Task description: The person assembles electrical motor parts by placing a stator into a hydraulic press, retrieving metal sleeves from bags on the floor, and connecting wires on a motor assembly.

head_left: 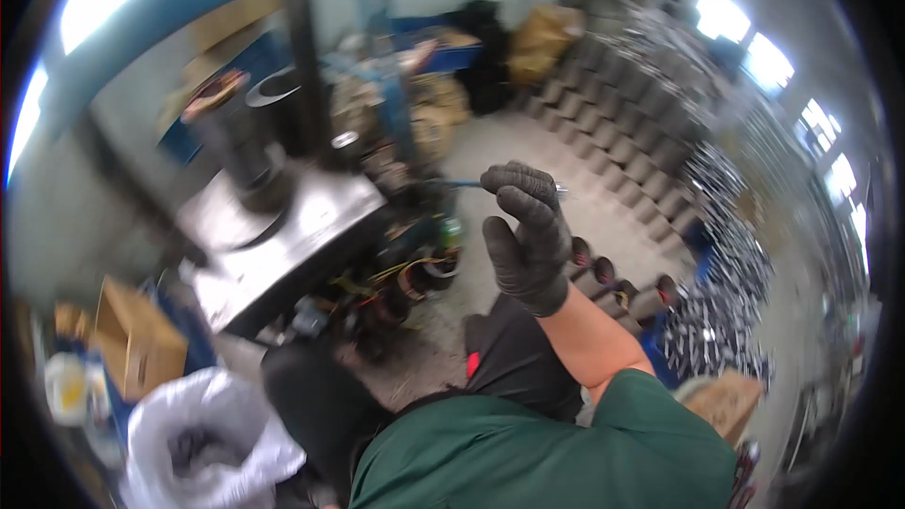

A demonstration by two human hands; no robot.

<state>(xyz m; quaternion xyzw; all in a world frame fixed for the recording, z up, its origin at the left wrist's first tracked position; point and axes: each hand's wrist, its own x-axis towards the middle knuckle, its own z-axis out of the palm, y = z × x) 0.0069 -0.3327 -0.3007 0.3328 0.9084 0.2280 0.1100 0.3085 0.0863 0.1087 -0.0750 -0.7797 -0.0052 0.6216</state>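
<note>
My right hand point(528, 240), in a dark grey work glove, is raised in front of me near the middle of the view. Its fingers are curled over a thin blue rod point(462, 183), a lever by its look, and the thumb stands apart from them. A bright metal tip of the rod shows past the hand. My left hand is out of view. To the left, a dark metal cylinder point(236, 146) stands upright on the press's shiny steel table point(325, 221). A copper-coloured winding point(217, 96) shows at its top. Motion blurs the details.
A blue press frame point(189, 24) arches over the left. Below the table lie motor parts with wires point(396, 287). Stacked grey tubes point(603, 137) and piled metal pieces point(716, 320) fill the right. A white lined bin point(156, 424) and a cardboard box point(141, 344) stand lower left.
</note>
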